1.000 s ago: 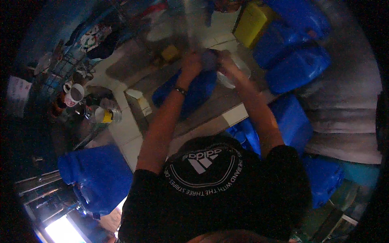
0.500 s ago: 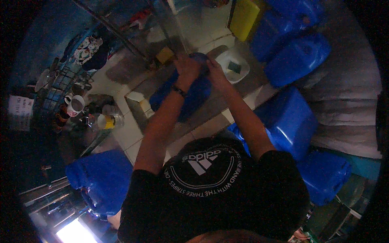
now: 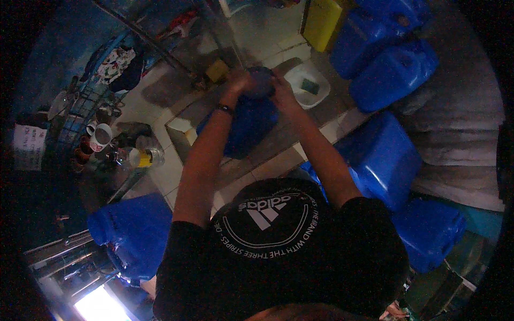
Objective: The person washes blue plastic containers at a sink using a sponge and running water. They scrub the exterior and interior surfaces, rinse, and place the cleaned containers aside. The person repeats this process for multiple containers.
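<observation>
Both hands are held out in front of me, on either side of a round, dark blue piece (image 3: 259,81) that looks like a lid or a bowl; the dim light hides which. My left hand (image 3: 240,84), a dark band on its wrist, is closed at the left side of this piece and somewhat blurred. Around the opposite edge my right hand (image 3: 281,95) has its fingers curled. Just below and nearer to me is a larger blue container (image 3: 247,128). Whether the round piece touches it, I cannot tell.
To the right, a white basin (image 3: 316,97) holds a green sponge (image 3: 309,85). A yellow block (image 3: 217,70) lies beyond my left hand. Blue jerry cans (image 3: 393,75) stand at the right, another (image 3: 131,230) at the near left. Left are a white mug (image 3: 100,136) and clear jar (image 3: 147,155).
My left hand has shifted left, off the top of the round blue piece, which now shows between my hands. My right hand has moved slightly nearer to me.
</observation>
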Motion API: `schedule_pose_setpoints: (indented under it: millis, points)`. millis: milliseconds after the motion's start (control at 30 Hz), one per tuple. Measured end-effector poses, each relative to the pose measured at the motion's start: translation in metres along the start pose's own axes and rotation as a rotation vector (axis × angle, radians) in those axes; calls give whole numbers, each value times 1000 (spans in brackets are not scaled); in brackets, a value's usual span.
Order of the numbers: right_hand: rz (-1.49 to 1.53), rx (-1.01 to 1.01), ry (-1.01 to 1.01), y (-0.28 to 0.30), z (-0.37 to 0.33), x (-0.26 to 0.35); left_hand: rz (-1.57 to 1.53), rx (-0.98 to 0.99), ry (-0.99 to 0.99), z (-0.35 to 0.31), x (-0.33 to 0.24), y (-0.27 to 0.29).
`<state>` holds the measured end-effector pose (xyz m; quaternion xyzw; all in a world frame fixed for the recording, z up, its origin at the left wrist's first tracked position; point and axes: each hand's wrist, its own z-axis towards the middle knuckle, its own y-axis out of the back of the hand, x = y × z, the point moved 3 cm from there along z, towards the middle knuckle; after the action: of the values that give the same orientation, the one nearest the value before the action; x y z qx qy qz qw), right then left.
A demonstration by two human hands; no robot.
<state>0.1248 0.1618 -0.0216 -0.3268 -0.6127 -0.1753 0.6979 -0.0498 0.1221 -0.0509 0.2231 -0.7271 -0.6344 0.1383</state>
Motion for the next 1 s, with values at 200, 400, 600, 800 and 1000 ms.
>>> schedule_pose_setpoints:
  millis: [200, 400, 600, 800, 1000]
  points:
    - [724, -49, -328, -35, -23, 53, 262, -277, 45, -12, 2, -4]
    - [725, 123, -345, -89, 20, 39, -577, -319, 296, -47, -3, 55]
    - [-37, 142, -44, -120, 77, 31, -1061, -211, 128, -92, 15, 95]
    - [-356, 542, 15, -131, 79, 72, -2199, -59, -25, -108, 7, 88]
    - [-913, 266, 182, -118, 73, 73, -2784, 101, -484, -79, -22, 71]
